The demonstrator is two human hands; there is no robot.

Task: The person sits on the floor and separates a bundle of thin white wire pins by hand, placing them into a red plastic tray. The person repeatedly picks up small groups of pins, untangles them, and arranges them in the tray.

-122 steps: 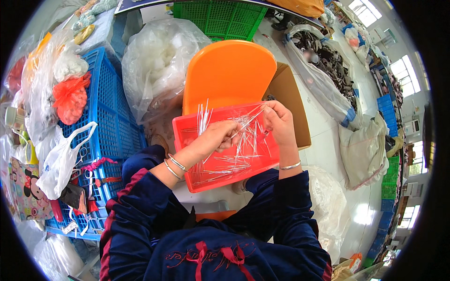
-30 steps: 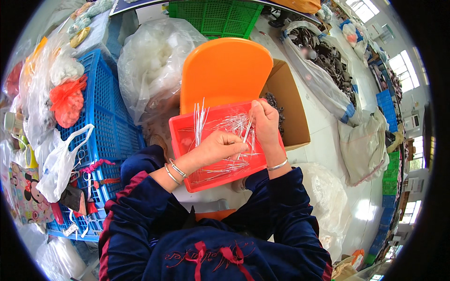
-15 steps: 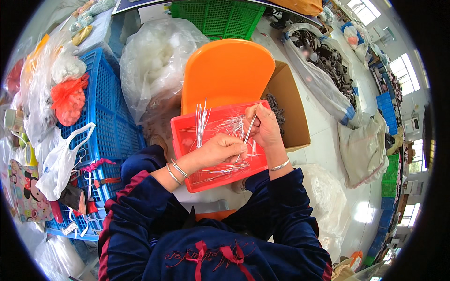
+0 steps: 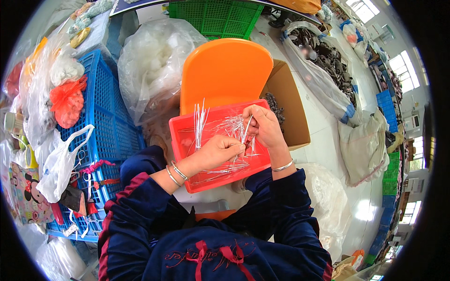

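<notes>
A shallow red tray (image 4: 187, 175) rests across my lap and holds many thin clear plastic sticks (image 4: 229, 126). My left hand (image 4: 218, 151) is closed around a bunch of the sticks (image 4: 200, 122), which stand up fan-like above my fist. My right hand (image 4: 263, 125) pinches one or two sticks over the tray's right half, close to my left hand. Both wrists carry thin bangles.
An orange plastic chair back (image 4: 222, 70) stands right behind the tray. An open cardboard box (image 4: 290, 112) of dark small parts sits to its right. Blue crates (image 4: 101, 112) with bags fill the left. A clear bag of white pieces (image 4: 154, 61) and a green crate (image 4: 215, 16) lie beyond.
The tray has shifted slightly left over the past seconds. My right hand came down from the tray's far right corner toward my left hand; the bunch in my left fist stays upright.
</notes>
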